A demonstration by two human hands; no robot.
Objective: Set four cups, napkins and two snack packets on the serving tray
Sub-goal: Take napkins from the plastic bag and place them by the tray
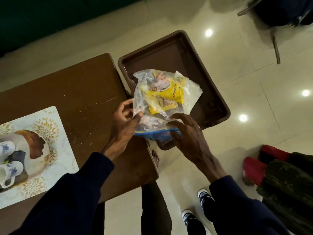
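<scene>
Yellow snack packets (165, 94) sit inside a clear plastic bag (157, 102) held over the brown tray's (211, 85) near end, long axis running away from the person. Left hand (124, 119) pinches its side; right hand (188, 133) grips the blue-edged mouth, nearer the tray.

A tray (199, 68) is sitting just beside the table (81, 92), at its three o'clock edge. A bag (152, 107) holding a packet (166, 94) is hanging over the tray's six o'clock end. On the table at nine o'clock, a mat (55, 150) is lying under two cups (10, 160).
</scene>
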